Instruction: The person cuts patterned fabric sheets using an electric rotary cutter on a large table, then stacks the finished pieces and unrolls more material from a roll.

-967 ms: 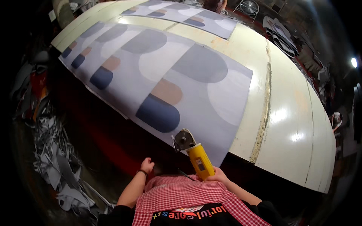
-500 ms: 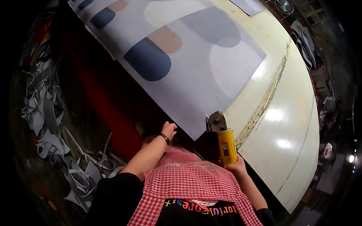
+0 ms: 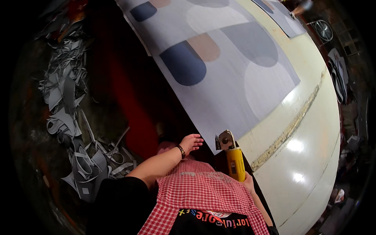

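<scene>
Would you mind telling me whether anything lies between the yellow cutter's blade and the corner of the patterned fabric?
Nothing visible: the yellow cutter in the right hand has its blade right at the patterned fabric corner.

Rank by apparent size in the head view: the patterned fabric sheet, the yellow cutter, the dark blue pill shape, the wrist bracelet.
1. patterned fabric sheet, by far the largest.
2. dark blue pill shape and yellow cutter: look alike in size; the cutter is nearer the camera, so unranked.
3. wrist bracelet, smallest.

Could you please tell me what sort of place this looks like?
Probably a fabric-cutting workshop: patterned cloth lies on a big cutting table, the right hand holds a yellow rotary cutter, and grey offcuts litter the floor.
</scene>
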Motion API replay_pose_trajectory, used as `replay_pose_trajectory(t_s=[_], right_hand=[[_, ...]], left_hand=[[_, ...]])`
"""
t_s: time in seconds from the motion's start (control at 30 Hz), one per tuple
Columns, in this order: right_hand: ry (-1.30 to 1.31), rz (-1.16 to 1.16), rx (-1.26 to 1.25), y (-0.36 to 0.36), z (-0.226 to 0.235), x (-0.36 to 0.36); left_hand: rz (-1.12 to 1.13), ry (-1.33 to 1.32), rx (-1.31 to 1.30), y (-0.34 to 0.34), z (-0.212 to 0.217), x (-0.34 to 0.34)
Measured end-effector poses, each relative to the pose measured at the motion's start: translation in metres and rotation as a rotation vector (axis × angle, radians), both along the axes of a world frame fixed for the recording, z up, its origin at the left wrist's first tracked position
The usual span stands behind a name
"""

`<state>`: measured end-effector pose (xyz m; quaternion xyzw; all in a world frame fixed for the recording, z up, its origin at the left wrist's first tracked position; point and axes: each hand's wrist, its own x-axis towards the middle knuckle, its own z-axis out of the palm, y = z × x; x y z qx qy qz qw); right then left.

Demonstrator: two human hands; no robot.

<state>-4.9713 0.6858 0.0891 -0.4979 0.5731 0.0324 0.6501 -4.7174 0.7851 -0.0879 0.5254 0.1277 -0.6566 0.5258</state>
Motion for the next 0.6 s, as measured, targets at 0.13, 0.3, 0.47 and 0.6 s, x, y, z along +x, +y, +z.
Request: replay_pose_trajectory(t_s=[0.13, 0.3, 0.47, 0.6], right_hand=[[-0.02, 0.115, -0.015, -0.001, 0.003, 0.049], [-0.029, 0.193, -0.039, 0.003, -0.006, 0.122], [0.009, 0.236, -0.051, 0.009, -0.01, 0.224], [-0.019, 0.275, -0.078, 0.009, -0.003, 0.325]], left_hand=[[0.036, -0.131, 0.077, 0.025, 0.006, 0.064], [0.155, -0.197, 0.241, 0.071, -0.01, 0.148], [0.216, -0.217, 0.299, 0.096, -0.02, 0.239], [0.214, -0.234, 0.241, 0.093, -0.027, 0.339]])
